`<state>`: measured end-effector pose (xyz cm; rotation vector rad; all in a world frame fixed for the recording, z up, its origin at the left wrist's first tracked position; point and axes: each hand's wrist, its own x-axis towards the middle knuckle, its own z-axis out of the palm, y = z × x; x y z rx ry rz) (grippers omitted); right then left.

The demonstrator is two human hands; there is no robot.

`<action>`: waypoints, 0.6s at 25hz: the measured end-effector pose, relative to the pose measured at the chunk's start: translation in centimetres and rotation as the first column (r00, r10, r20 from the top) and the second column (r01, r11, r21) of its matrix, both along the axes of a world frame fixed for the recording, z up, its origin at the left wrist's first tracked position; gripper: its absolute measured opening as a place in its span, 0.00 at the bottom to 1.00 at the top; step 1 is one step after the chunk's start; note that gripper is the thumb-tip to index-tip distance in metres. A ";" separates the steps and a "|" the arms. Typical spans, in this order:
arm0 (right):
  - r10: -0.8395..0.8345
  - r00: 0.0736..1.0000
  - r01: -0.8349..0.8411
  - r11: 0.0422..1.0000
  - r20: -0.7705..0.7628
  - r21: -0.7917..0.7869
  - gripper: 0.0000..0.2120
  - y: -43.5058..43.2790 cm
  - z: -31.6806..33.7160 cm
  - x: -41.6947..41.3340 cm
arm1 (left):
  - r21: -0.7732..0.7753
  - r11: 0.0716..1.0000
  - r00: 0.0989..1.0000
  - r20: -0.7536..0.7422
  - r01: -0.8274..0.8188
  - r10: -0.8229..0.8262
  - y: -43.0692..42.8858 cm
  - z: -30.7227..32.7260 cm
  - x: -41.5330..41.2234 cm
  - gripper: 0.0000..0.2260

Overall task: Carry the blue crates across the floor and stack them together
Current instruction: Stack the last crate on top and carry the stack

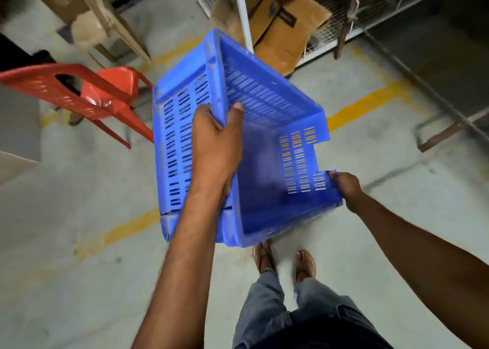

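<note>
A blue slotted plastic crate (267,99) hangs tilted above the concrete floor, its open side turned toward me and to the right. My left hand (215,142) grips the crate's upper rim, thumb inside and fingers over the outer wall. My right hand (346,189) holds the rim at the crate's lower right corner. The crate is empty. No other blue crate is in view.
A red plastic chair (87,91) stands to the left. Cardboard boxes (285,28) and a white post (242,12) stand behind the crate, wire-mesh racks (375,9) at the back right. Yellow lines (367,102) cross the floor. My feet (285,261) are below the crate.
</note>
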<state>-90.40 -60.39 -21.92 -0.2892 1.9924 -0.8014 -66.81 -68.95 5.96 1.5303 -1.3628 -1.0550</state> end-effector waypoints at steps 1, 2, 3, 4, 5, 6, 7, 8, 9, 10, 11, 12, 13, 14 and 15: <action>0.014 0.999 -0.014 1.000 0.031 -0.027 0.15 -0.3 0.9 0.2 | -0.002 0.999 0.999 -0.023 -0.035 0.035 1.0 0.8 1.0 0.14; 0.032 0.997 -0.029 0.999 0.076 -0.045 0.14 -0.6 1.9 0.5 | -0.006 0.998 0.998 -0.036 -0.059 0.059 1.8 1.6 2.2 0.12; 0.052 0.992 -0.046 0.998 0.113 -0.053 0.15 -0.8 2.9 1.0 | -0.010 0.997 0.996 -0.039 -0.079 0.078 2.6 2.5 3.7 0.10; 0.069 0.989 -0.062 0.996 0.133 -0.059 0.16 -1.1 3.8 1.5 | -0.010 0.995 0.995 -0.043 -0.095 0.095 3.1 3.2 5.3 0.10; 0.098 0.986 -0.089 0.993 0.133 -0.072 0.16 -1.6 4.7 2.1 | -0.004 0.993 0.992 -0.052 -0.116 0.116 3.6 3.6 7.1 0.10; 0.145 0.983 -0.135 0.987 0.116 -0.090 0.14 -2.1 5.6 2.8 | 0.001 0.990 0.988 -0.058 -0.144 0.144 4.0 3.9 9.0 0.09; 0.194 0.977 -0.185 0.977 0.088 -0.108 0.11 -2.6 6.6 3.5 | 0.003 0.985 0.983 -0.063 -0.173 0.173 4.4 4.0 10.9 0.09; 0.247 0.967 -0.237 0.963 0.068 -0.129 0.08 -2.9 7.5 4.5 | 0.005 0.978 0.975 -0.066 -0.211 0.210 5.1 3.8 13.0 0.09; 0.302 0.952 -0.292 0.946 0.052 -0.142 0.06 -3.3 8.1 5.4 | 0.011 0.969 0.967 -0.062 -0.247 0.248 5.6 3.4 15.2 0.10; 0.360 0.932 -0.351 0.925 0.040 -0.144 0.06 -3.6 8.7 6.2 | 0.024 0.959 0.958 -0.047 -0.282 0.283 6.1 2.8 17.5 0.11; 0.436 0.900 -0.432 0.893 0.004 -0.123 0.05 -3.9 9.3 7.2 | 0.042 0.948 0.948 -0.016 -0.316 0.317 6.8 2.0 20.0 0.12; 0.536 0.841 -0.540 0.837 -0.068 -0.082 0.05 -4.3 9.9 8.2 | 0.067 0.936 0.938 0.025 -0.346 0.345 7.6 1.0 22.8 0.13; 0.651 0.742 -0.660 0.751 -0.161 -0.008 0.07 -4.8 10.6 9.5 | 0.097 0.920 0.924 0.062 -0.381 0.376 8.7 0.0 25.8 0.13; 0.735 0.638 -0.742 0.667 -0.232 0.073 0.08 -5.2 11.3 10.8 | 0.134 0.900 0.910 0.095 -0.414 0.404 10.0 -1.2 28.6 0.13; 0.781 0.559 -0.784 0.607 -0.280 0.129 0.08 -5.7 12.2 12.2 | 0.176 0.876 0.893 0.120 -0.448 0.433 11.5 -2.4 31.3 0.13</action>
